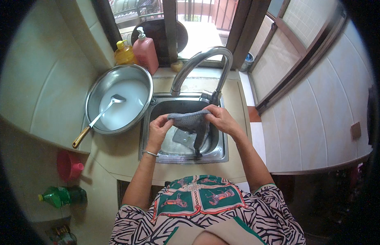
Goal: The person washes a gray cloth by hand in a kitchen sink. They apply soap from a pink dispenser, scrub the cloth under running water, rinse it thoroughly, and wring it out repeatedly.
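Observation:
A grey dishcloth (190, 121) is stretched by its top edge between my two hands above the steel sink (184, 158). My left hand (158, 130) pinches its left corner between thumb and fingers. At the right corner, my right hand (220, 118) grips the fabric the same way. One darker part of the cloth hangs down on the right towards the sink's front rim. Under it, another flat grey piece (183, 137) lies in the basin, partly hidden by the cloth. The chrome faucet (202, 58) arches over the back of the sink; I see no water running from it.
Left of the sink stands a large steel basin (93, 87) of cloudy whitish liquid, with a wooden-handled turner (101, 118) leaning across its rim. Behind it are a pink pump bottle (146, 53) and a yellow one (124, 54). A red plastic funnel (69, 167) and green bottle (61, 196) are at left.

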Demonstrator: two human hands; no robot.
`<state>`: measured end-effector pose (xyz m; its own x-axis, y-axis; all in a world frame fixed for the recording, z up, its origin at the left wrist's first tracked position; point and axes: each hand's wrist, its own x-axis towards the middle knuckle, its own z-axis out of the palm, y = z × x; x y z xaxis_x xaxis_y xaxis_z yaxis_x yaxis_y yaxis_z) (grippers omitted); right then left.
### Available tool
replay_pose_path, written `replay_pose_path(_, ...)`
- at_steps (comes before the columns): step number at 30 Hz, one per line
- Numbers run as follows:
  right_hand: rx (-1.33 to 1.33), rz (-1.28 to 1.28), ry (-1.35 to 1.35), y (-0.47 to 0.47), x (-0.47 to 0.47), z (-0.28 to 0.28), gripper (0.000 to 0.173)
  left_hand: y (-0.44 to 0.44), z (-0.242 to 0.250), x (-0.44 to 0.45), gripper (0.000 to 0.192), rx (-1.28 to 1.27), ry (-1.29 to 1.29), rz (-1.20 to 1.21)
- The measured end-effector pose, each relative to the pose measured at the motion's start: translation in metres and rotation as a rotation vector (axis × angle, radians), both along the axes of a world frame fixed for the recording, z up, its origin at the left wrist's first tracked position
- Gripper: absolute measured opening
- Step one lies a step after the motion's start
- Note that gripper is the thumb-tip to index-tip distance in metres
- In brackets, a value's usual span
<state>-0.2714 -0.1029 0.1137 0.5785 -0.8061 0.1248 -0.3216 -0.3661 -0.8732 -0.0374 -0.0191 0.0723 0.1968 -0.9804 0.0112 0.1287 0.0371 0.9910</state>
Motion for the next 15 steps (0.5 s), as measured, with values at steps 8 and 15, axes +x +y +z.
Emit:
replay_pose_path(8, 0.147, -0.514, -0.123, -0.013, 0.050, -0.057, 0.026, 0.017, -0.069, -0.017, 0.055, 0.574, 0.505, -0.015)
replay_pose_path(15, -0.032, -0.196, -0.112, 0.083, 0.104, -0.056, 0.027, -0.008, -0.124, -0.027, 0.068, 0.346, 1.293, -0.353)
